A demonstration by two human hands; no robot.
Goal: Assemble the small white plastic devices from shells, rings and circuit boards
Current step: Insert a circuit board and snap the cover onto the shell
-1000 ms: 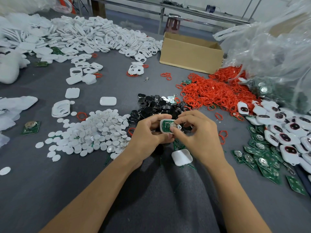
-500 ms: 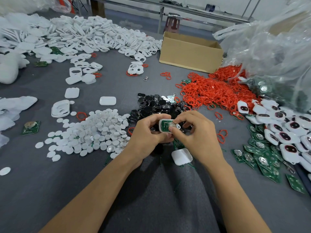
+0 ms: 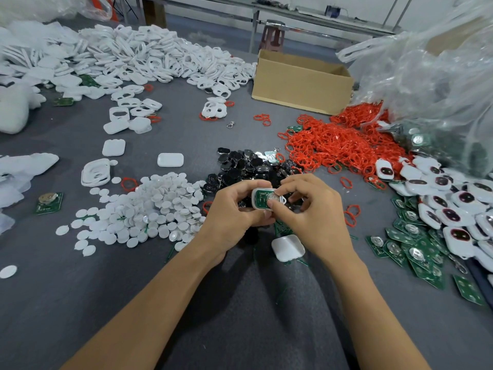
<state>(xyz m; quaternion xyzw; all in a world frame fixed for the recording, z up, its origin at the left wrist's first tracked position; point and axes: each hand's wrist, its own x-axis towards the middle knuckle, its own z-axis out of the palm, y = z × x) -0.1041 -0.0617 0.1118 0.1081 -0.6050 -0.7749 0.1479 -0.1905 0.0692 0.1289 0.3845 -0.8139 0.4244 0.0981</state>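
Two hands grip one white shell (image 3: 267, 199): left hand (image 3: 231, 209) cradling, right hand (image 3: 312, 209) pinching its near edge.

Discs (image 3: 149, 209) left, rings (image 3: 336, 145) right, cardboard box (image 3: 301, 84) behind rings

L hand (image 3: 232, 209) grips white shell (image 3: 254, 202) from left side, fingers curled round it. Green board (image 3: 261, 198) sits inside shell, face up. R hand (image 3: 312, 214) pinches shell's right end, thumb on board. Both hands over grey table (image 3: 80, 289), ctr. Loose white cap (image 3: 288, 248) on table just below hands. White discs (image 3: 157, 209) heaped left of hands; black parts (image 3: 248, 166) just behind; red rings (image 3: 333, 145) behind-right. Spare boards (image 3: 416, 249) + finished units (image 3: 453, 206) at right. Cardboard box (image 3: 301, 84) far side; white frames (image 3: 149, 57) heaped top left; plastic bag (image 3: 440, 76) top right.
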